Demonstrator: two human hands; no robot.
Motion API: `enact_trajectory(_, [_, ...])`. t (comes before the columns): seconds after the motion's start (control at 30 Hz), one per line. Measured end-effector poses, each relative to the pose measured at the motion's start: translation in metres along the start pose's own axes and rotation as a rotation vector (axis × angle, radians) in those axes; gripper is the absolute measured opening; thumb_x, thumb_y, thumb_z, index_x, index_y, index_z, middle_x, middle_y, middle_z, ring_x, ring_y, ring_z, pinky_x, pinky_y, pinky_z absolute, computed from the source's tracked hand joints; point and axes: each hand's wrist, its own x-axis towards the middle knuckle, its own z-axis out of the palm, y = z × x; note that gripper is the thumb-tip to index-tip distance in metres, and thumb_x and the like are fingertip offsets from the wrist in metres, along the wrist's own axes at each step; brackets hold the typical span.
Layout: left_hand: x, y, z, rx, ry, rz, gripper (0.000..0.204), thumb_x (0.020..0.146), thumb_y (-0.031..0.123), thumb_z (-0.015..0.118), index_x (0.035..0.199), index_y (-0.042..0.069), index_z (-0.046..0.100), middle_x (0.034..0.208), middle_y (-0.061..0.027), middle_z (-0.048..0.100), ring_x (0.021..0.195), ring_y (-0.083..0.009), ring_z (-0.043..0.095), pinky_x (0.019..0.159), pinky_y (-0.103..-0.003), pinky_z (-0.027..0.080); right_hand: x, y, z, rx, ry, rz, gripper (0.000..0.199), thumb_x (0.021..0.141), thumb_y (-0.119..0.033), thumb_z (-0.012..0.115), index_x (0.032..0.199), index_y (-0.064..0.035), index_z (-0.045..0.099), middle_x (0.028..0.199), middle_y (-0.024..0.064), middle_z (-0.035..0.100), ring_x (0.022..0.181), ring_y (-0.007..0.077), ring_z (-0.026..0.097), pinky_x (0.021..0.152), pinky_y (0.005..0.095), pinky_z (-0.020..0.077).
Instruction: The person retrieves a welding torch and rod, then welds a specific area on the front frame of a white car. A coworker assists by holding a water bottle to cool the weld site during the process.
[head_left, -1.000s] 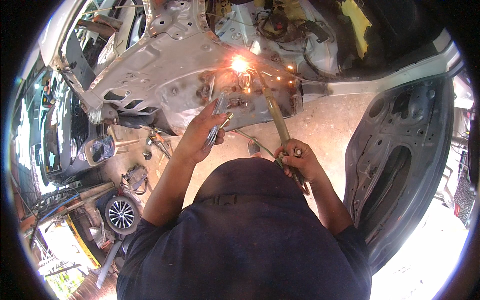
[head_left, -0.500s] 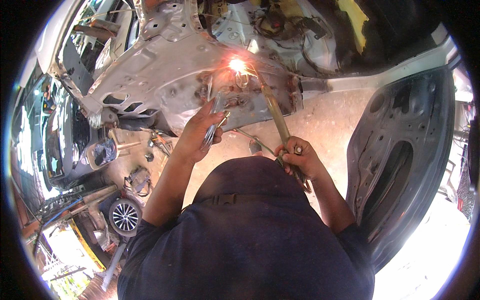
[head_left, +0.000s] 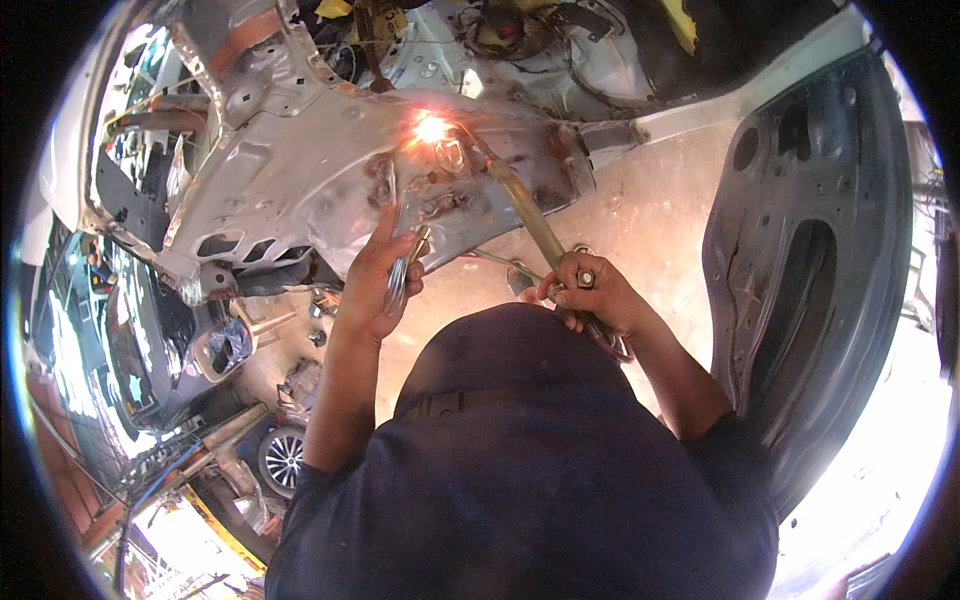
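Observation:
My right hand (head_left: 590, 295) grips the handle of a long brass-coloured torch (head_left: 525, 210), whose tip burns with a bright orange flame (head_left: 432, 128) against a rusty patch of a bare grey car body panel (head_left: 300, 170). My left hand (head_left: 378, 275) is raised just below the flame and holds a slim metal tool (head_left: 400, 270) against the panel's lower edge. My dark-sleeved arms and torso fill the lower middle of the view.
A dark detached car door (head_left: 810, 260) stands at the right. A dark car (head_left: 150, 340) is parked at the left, with a wheel (head_left: 283, 458) and scattered parts on the sandy concrete floor (head_left: 650, 220). Wiring and stripped bodywork lie at the top.
The view has tilted, so panel and flame sit lower and larger. Both hands keep their grips; the flame stays on the same rusty spot.

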Motion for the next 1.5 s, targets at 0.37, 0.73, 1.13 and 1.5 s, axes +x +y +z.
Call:
enact_trajectory(0.37, [0.002, 0.0021, 0.0017, -0.014, -0.019, -0.006, 0.073, 0.104, 0.017, 0.064, 0.169, 0.019, 0.033, 0.102, -0.0062, 0.066, 0.068, -0.0082, 0.059, 0.056, -0.021, 0.052, 0.0001, 0.0038, -0.0011, 0.092, -0.03, -0.016, 0.024, 0.095, 0.0, 0.072, 0.088, -0.0122, 0.052, 0.107, 0.0123, 0.072, 0.064, 0.009, 0.065, 0.054, 0.0243, 0.0549])
enact_trajectory(0.73, [0.0027, -0.0004, 0.003, -0.043, -0.004, 0.001, 0.069, 0.106, 0.019, 0.064, 0.168, 0.022, 0.035, 0.101, -0.0052, 0.066, 0.07, -0.0085, 0.06, 0.056, -0.021, 0.052, 0.0017, 0.0041, -0.0017, 0.073, -0.021, -0.011, 0.024, 0.096, -0.002, 0.072, 0.088, -0.0133, 0.052, 0.106, 0.0116, 0.073, 0.063, 0.0079, 0.066, 0.053, 0.0231, 0.0545])
enact_trajectory(1.13, [0.0024, -0.0004, 0.0011, -0.041, -0.005, -0.002, 0.072, 0.105, 0.015, 0.063, 0.17, 0.021, 0.033, 0.103, -0.0054, 0.065, 0.07, -0.0079, 0.059, 0.057, -0.02, 0.052, 0.0028, 0.0058, -0.0025, 0.087, -0.039, -0.019, 0.024, 0.096, -0.001, 0.071, 0.087, -0.0133, 0.052, 0.105, 0.0115, 0.073, 0.063, 0.0071, 0.066, 0.053, 0.0225, 0.0552])
enact_trajectory(1.5, [0.0017, -0.0005, 0.0032, -0.039, -0.003, 0.005, 0.07, 0.105, 0.015, 0.062, 0.169, 0.02, 0.033, 0.101, -0.0044, 0.066, 0.069, -0.0078, 0.06, 0.055, -0.021, 0.052, 0.0001, -0.001, 0.0015, 0.076, -0.002, 0.01, 0.024, 0.094, 0.001, 0.071, 0.088, -0.0132, 0.053, 0.105, 0.0111, 0.073, 0.063, 0.0074, 0.065, 0.053, 0.0231, 0.0549])
